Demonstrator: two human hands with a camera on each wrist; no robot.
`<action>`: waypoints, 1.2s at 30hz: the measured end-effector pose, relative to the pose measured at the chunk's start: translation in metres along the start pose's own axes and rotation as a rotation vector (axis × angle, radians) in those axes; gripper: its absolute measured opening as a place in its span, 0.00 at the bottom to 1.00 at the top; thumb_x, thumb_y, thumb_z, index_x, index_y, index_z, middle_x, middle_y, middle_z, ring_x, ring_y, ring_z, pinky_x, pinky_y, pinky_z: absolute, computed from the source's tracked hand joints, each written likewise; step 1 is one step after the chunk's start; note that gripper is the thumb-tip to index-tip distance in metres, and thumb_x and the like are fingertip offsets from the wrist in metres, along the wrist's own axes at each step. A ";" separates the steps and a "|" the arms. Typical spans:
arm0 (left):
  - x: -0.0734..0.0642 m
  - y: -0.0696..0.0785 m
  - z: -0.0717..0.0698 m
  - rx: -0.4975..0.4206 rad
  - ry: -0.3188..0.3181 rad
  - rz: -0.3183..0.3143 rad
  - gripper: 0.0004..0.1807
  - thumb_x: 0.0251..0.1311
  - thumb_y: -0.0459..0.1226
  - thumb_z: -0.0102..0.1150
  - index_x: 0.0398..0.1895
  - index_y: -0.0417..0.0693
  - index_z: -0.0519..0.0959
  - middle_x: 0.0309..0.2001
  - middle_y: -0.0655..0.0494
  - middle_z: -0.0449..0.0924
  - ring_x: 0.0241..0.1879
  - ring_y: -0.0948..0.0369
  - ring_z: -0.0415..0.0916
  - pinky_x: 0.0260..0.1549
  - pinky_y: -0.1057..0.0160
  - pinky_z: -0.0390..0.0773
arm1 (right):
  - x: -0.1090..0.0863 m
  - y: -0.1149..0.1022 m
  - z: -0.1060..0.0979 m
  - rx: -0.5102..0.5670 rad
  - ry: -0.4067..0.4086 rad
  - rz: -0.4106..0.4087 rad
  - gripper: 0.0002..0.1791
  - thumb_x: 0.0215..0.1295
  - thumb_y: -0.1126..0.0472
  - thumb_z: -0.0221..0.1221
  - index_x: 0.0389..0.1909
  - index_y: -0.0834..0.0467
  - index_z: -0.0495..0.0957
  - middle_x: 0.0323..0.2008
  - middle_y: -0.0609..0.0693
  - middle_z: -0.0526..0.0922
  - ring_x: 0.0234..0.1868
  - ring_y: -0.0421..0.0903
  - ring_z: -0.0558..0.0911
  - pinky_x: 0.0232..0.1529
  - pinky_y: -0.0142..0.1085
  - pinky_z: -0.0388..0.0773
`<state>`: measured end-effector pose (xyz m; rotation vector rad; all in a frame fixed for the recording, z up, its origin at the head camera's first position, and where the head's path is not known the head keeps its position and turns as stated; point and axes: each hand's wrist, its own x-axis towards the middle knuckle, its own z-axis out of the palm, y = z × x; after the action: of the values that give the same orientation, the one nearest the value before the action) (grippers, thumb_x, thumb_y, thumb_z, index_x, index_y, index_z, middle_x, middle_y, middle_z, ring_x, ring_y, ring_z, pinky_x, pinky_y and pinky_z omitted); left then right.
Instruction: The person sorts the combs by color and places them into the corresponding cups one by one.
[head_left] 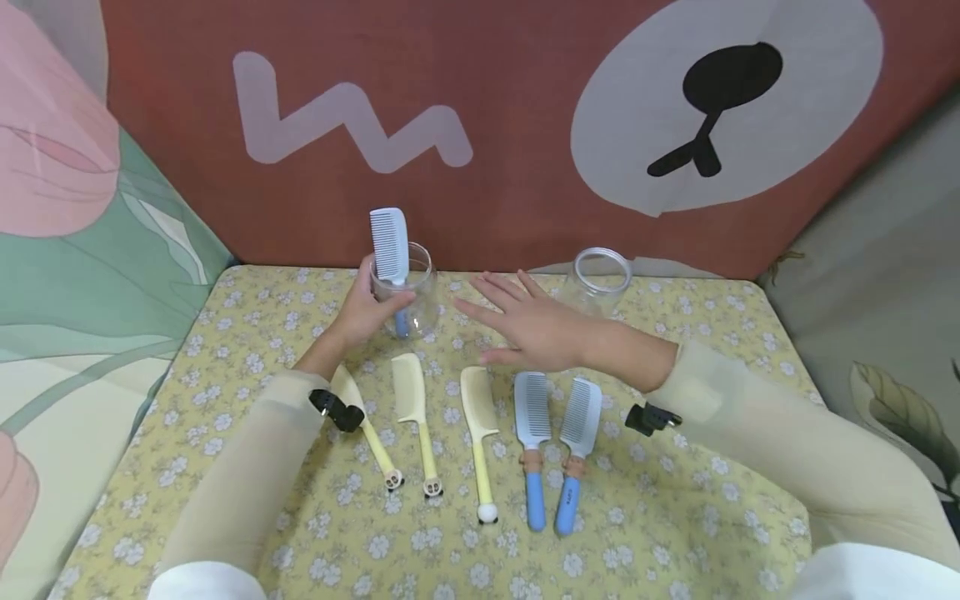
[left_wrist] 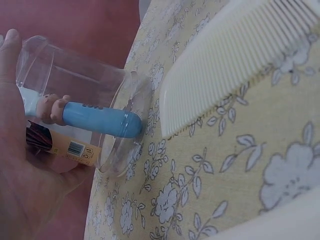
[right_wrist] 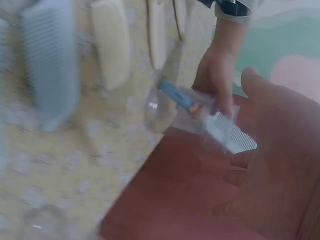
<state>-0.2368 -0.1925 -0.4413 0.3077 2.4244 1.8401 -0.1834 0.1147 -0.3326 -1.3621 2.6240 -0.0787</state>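
At the back left of the table, my left hand (head_left: 365,307) grips a clear jar (head_left: 426,293) around its side. A blue comb (head_left: 391,243) stands in that jar, teeth end up and leaning to the left. Its blue handle (left_wrist: 100,119) reaches down to the jar's base in the left wrist view, beside a label with a barcode (left_wrist: 76,148). My right hand (head_left: 536,325) hovers over the table between the two jars with its fingers spread, holding nothing. In the right wrist view, the comb and jar are partly blurred.
A second clear jar (head_left: 598,282) stands at the back right. Across the middle lie cream combs with yellow handles (head_left: 410,392), (head_left: 478,404), one partly under my left wrist, and two blue combs (head_left: 532,408), (head_left: 581,417). A red-brown cloth wall (head_left: 517,200) borders the table's back edge.
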 end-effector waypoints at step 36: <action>-0.002 0.007 0.000 0.010 -0.012 -0.018 0.49 0.68 0.38 0.65 0.81 0.50 0.42 0.76 0.41 0.55 0.74 0.44 0.56 0.71 0.41 0.59 | -0.132 0.044 0.127 0.340 0.023 0.311 0.59 0.58 0.39 0.70 0.77 0.71 0.53 0.77 0.72 0.49 0.77 0.71 0.48 0.71 0.67 0.49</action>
<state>-0.2345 -0.1913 -0.4349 0.2966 2.4209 1.8140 -0.1214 0.2524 -0.4453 -0.8407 2.6488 -0.4730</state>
